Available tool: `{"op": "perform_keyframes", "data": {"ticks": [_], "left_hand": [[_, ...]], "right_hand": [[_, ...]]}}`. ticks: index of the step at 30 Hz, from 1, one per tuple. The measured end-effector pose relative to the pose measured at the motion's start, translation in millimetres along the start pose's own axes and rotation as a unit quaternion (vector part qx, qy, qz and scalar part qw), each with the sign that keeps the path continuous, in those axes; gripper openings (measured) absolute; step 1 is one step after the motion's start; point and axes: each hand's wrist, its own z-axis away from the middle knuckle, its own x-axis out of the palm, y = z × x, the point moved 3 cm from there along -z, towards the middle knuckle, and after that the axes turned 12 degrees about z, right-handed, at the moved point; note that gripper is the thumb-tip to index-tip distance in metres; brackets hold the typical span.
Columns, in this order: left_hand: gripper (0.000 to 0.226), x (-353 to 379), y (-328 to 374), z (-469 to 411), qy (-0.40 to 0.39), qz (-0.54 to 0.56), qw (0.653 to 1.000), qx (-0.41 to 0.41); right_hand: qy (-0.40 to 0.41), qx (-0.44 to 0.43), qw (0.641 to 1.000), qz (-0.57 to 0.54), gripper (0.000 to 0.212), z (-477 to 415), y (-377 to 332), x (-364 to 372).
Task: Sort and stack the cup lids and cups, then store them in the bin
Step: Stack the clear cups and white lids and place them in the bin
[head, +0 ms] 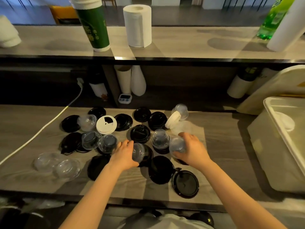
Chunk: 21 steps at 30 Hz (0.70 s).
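Left hand [123, 152]: fingers [127, 144] curled round a clear cup [138, 152], over black lids [140, 133] mid-bench [222, 146]. Right hand [193, 149] grasps a second clear cup [177, 144] (both cups tilted). Bin [267, 162] stands at the bench's right end, apart.

Paper towel roll [137, 25] upright on the upper ledge [198, 42], so using that as the anchor. Way off to its right, a green bottle [272, 19] with a second white roll [285, 27] just beside it. Straight below, tucked under the ledge: a pale tube [124, 80] right next to a white vase-shaped thing [138, 81], plus a little digital timer [125, 98] in front. Below and left, a white plug [80, 81] with its cable [41, 129] trailing across the wood-grain counter [231, 146]. Bottle label too blurry to read.
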Motion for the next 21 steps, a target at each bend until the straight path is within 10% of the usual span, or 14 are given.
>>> {"op": "perform_keyframes", "data": {"ticks": [10,21], "left_hand": [[0.064,-23.8,1.9,4.3,0.122,0.134,0.981,0.073],[0.065,-83.9,38.9,27.3,0.110,0.530,0.829,0.142]], "right_hand": [[0.035,0.009,0.979,-0.198,0.064,-3.4,-38.3,-19.7],[0.048,-0.002,0.912,-0.408,0.049,-26.7,-60.0,-67.1]]}}
